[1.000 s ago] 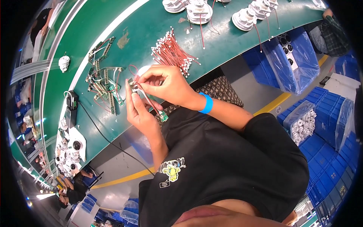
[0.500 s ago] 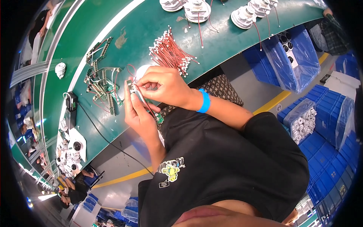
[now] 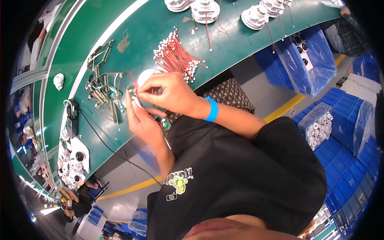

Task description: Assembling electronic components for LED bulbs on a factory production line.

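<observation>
My left hand (image 3: 141, 120) is closed around a narrow green circuit board (image 3: 131, 90), whose one end sticks up past the fingertips. A small green board piece (image 3: 166, 123) shows below that hand, by my black shirt. My right hand (image 3: 173, 93), with a blue wristband, pinches at the board's upper end, where a red wire (image 3: 130, 75) runs out. The fingers hide just what they grip, likely the wire's end. Behind the right hand lies a round white part (image 3: 146, 76). A heap of red wires with white connectors (image 3: 176, 58) sits just beyond.
Several strip-shaped circuit boards (image 3: 105, 90) lie tangled on the green table (image 3: 140, 36), left of my hands. White round housings (image 3: 205, 11) with trailing wires stand along the far side. A black adapter (image 3: 72, 110) has a cable crossing the table edge. Blue crates (image 3: 340, 132) stand at right.
Both hands and the board have shifted slightly left in the picture, along with the whole scene. The right hand's fingers have moved a little at the board's end; the grip stays.
</observation>
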`<action>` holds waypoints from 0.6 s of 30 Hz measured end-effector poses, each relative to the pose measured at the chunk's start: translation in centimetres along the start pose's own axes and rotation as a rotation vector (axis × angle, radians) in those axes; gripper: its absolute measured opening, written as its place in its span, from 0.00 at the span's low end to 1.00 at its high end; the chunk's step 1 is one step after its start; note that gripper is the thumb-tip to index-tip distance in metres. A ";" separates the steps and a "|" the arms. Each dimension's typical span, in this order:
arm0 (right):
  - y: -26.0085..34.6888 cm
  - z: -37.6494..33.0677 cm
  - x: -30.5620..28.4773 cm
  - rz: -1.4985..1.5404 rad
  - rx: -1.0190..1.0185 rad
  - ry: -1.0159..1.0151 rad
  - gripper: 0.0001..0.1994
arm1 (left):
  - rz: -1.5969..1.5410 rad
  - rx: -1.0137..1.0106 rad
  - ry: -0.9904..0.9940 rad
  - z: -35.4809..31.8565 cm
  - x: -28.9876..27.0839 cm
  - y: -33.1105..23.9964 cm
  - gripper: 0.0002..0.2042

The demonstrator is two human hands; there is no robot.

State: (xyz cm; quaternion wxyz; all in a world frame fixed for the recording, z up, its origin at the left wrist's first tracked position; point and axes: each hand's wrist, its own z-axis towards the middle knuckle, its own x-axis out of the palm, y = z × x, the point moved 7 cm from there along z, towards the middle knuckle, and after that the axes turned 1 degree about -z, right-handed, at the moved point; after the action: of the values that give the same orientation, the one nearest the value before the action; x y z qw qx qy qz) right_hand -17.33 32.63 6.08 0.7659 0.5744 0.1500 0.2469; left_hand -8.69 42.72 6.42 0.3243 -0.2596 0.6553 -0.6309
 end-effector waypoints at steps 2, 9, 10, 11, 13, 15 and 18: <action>-0.5 0.2 0.1 0.007 0.001 -0.018 0.06 | -0.192 -0.081 -0.040 0.6 0.1 0.2 0.20; 0.5 0.0 -0.3 -0.097 -0.098 -0.011 0.07 | -0.352 -0.128 0.067 1.0 0.3 0.9 0.22; 0.3 0.2 -0.3 -0.095 -0.096 -0.011 0.07 | -0.334 -0.131 0.041 0.9 0.6 0.5 0.23; 0.5 0.2 -0.3 -0.129 -0.161 -0.021 0.07 | -0.332 -0.133 0.040 0.9 0.5 0.6 0.23; 0.7 0.3 -0.2 -0.161 -0.224 -0.026 0.06 | -0.316 -0.144 0.043 0.8 0.3 0.9 0.22; 0.8 0.3 -0.3 -0.158 -0.239 -0.039 0.06 | -0.321 -0.150 0.040 0.7 0.4 1.0 0.22; 0.6 0.4 -0.2 -0.139 -0.228 -0.008 0.06 | -0.327 -0.173 0.039 0.6 -0.1 1.6 0.22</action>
State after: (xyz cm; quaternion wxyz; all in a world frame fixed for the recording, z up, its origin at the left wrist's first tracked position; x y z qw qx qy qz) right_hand -17.39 32.36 6.75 0.8420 0.4728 0.1576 0.2065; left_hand -8.06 42.54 4.87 0.1809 -0.3772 0.6625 -0.6214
